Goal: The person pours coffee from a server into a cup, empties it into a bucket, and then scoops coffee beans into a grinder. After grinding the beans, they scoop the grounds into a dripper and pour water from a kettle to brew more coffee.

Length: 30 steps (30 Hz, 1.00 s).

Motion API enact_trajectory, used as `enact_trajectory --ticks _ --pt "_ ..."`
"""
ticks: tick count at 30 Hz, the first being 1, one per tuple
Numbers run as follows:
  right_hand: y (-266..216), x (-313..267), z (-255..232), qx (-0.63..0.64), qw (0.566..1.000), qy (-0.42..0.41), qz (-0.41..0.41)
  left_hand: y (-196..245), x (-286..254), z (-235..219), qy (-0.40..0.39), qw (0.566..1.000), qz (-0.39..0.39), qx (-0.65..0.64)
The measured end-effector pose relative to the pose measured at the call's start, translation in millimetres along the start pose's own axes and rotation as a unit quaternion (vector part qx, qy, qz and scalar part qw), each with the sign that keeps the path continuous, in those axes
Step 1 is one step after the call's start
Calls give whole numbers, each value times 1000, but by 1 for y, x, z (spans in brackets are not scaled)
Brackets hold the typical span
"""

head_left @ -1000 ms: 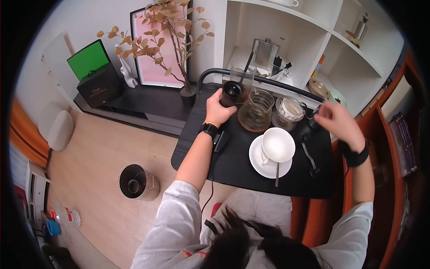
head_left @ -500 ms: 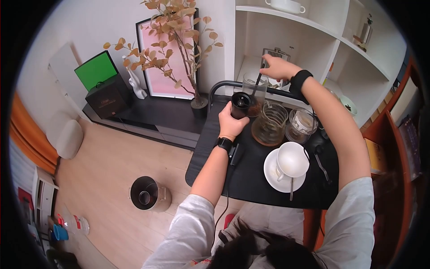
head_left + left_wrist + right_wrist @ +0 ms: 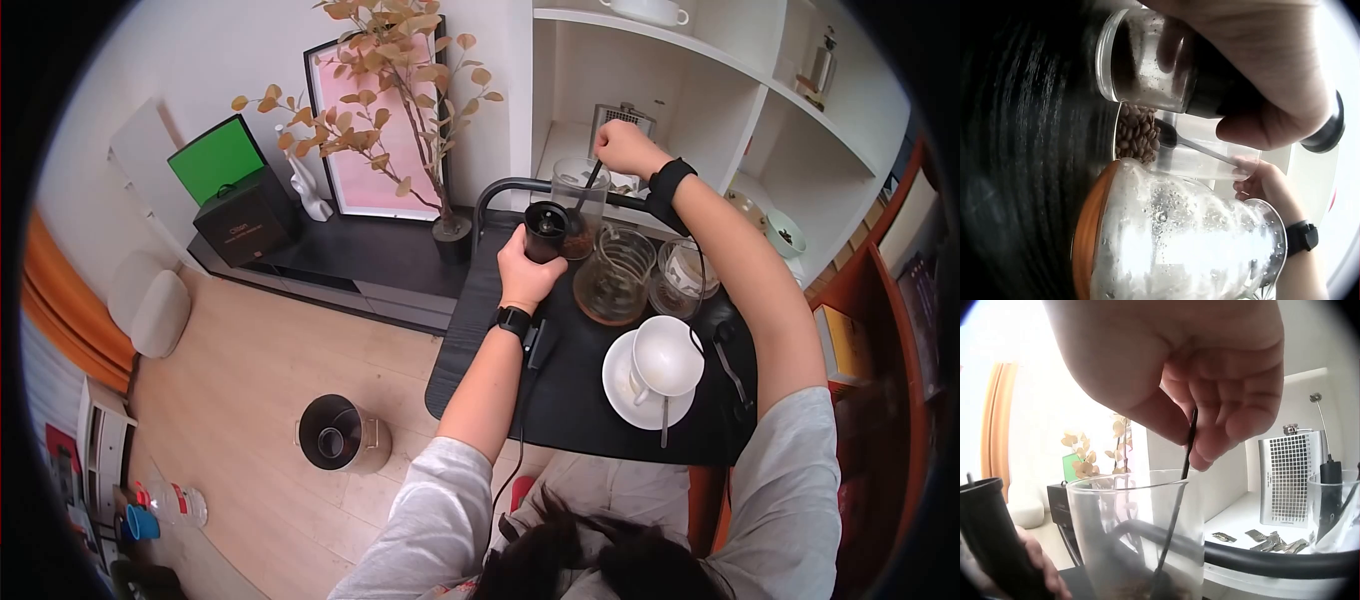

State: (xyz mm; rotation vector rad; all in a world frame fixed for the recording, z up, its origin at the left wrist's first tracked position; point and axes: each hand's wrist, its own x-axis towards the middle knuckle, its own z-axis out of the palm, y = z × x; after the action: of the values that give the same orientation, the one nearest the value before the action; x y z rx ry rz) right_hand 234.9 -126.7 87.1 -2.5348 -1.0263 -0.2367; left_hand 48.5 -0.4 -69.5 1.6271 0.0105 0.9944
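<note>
My left hand (image 3: 528,276) grips a black hand coffee grinder (image 3: 546,238) upright on the black table, its top open. The grinder's clear lower chamber (image 3: 1147,62) shows in the left wrist view. Beside it stands a tall glass (image 3: 1100,531) with coffee beans (image 3: 1136,134) at the bottom. Over that glass, my right hand (image 3: 632,150) pinches the thin handle of a dark spoon (image 3: 1175,515). The spoon's bowl (image 3: 1167,134) is down at the beans. Close by is a ribbed glass carafe (image 3: 1166,231), wet with droplets, on a wooden-coloured base.
A white cup (image 3: 668,355) sits on a saucer (image 3: 620,395) with a small spoon. Near them are a glass dripper (image 3: 692,270) and a metal crank handle (image 3: 733,372). A black rail (image 3: 1260,559) runs along the table's back, before shelves holding a flask (image 3: 1291,478).
My right hand has moved from the table's right side across to the tall glass and taken hold of the spoon handle. My left hand keeps its grip on the grinder.
</note>
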Motion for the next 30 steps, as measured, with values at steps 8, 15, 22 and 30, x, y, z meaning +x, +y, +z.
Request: enact_trajectory --ticks 8,15,22,30 --pt "2 -23 -18 215 969 -1 121 1 0 0 0 1000 4 6" --pt "15 -51 -47 330 934 82 111 -5 1 4 15 998 62 -23" --pt "19 -117 -79 472 870 128 59 7 3 2 62 987 145 29" --pt "14 -178 -85 592 793 141 19 20 5 3 46 968 230 88"
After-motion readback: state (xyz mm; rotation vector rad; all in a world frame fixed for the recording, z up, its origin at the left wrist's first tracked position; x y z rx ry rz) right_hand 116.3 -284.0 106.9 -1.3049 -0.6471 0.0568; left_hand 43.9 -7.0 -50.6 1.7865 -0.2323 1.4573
